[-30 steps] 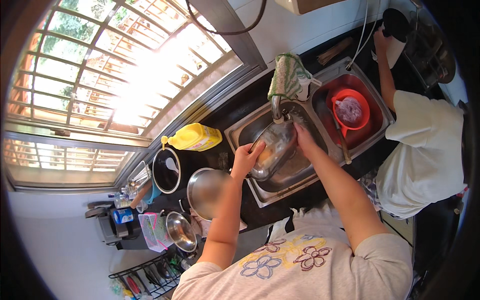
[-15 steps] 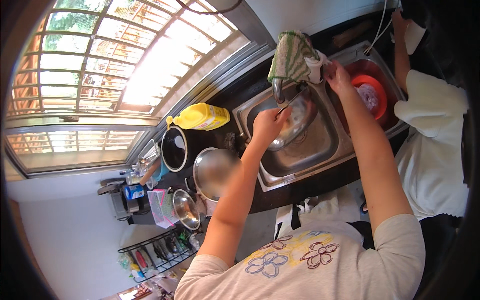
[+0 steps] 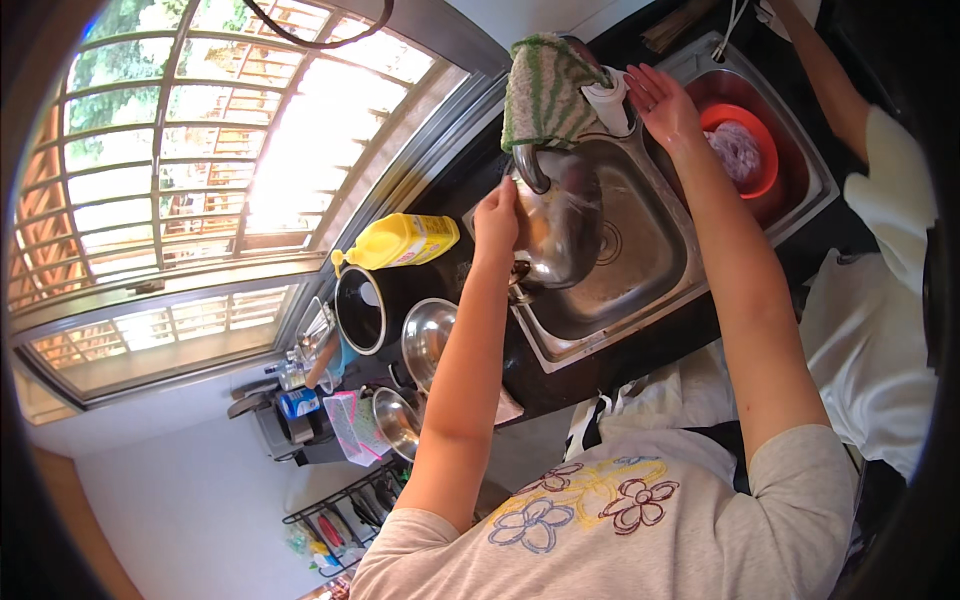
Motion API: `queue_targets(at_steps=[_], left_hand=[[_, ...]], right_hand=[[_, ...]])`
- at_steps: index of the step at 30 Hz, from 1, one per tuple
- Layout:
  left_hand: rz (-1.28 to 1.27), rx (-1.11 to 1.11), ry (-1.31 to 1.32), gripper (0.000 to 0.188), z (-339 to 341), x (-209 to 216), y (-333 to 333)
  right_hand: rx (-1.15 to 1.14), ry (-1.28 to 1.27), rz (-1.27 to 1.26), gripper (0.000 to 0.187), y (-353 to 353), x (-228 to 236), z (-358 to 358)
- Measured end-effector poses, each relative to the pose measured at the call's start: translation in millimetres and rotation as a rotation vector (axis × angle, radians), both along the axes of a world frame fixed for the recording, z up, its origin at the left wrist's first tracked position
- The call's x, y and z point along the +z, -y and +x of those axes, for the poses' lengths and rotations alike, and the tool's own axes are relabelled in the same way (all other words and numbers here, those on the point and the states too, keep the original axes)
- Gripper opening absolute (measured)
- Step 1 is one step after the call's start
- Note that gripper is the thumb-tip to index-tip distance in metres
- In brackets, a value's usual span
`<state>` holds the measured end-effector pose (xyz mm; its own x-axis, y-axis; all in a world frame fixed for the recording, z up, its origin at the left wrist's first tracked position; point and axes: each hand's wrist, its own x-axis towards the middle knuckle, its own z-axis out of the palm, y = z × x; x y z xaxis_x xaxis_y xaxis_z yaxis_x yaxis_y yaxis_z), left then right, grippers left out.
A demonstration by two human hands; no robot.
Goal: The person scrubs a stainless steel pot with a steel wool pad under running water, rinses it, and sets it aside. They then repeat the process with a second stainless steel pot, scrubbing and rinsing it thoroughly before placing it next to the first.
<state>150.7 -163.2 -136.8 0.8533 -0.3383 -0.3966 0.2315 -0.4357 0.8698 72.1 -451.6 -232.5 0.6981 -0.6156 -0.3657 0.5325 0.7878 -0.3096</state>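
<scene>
At the left sink basin (image 3: 640,285), my left hand (image 3: 497,218) grips the edge of a shiny rounded metal vessel (image 3: 568,235). The vessel is tilted beneath the curved tap (image 3: 530,170); I cannot tell whether it is a bowl or a lid. A green-and-white striped towel (image 3: 550,95) drapes over the tap. My right hand (image 3: 664,108) is raised beside a white object (image 3: 610,105) at the towel's edge, palm up, its fingers stretched and holding nothing.
In the right basin, a red bowl (image 3: 768,160) holds pale purple, stringy stuff. A yellow bottle (image 3: 405,240), a dark pot (image 3: 360,305) and steel bowls (image 3: 425,340) crowd the left counter. Another person's arm (image 3: 830,80) reaches in at the far right.
My left hand has moved left with the vessel, turning it. My right hand has opened and come away from the white object. The view has shifted slightly.
</scene>
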Motion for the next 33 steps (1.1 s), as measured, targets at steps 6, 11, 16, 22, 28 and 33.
queue_targets(at_steps=[6, 11, 16, 22, 28, 33], left_hand=[[-0.39, 0.515, -0.712, 0.037, 16, -34, -16], [-0.606, 0.755, -0.833, 0.031, -11, -13, -3], [-0.56, 0.635, -0.811, 0.034, -18, -22, -20], [-0.643, 0.648, -0.831, 0.036, -19, -14, -24], [-0.978, 0.471, -1.013, 0.035, -14, -42, -45], [-0.623, 0.686, -0.815, 0.037, -26, -13, -13]], right_hand=[[-0.099, -0.33, 0.077, 0.037, 9, -25, 23], [-0.013, 0.085, -0.071, 0.042, 14, -13, 16], [-0.018, -0.239, -0.157, 0.044, 28, 3, 16], [0.001, -0.403, 0.069, 0.053, 12, 4, 26], [0.004, -0.397, 0.002, 0.056, 33, -44, 35], [-0.098, -0.408, 0.045, 0.053, 35, -6, 25]])
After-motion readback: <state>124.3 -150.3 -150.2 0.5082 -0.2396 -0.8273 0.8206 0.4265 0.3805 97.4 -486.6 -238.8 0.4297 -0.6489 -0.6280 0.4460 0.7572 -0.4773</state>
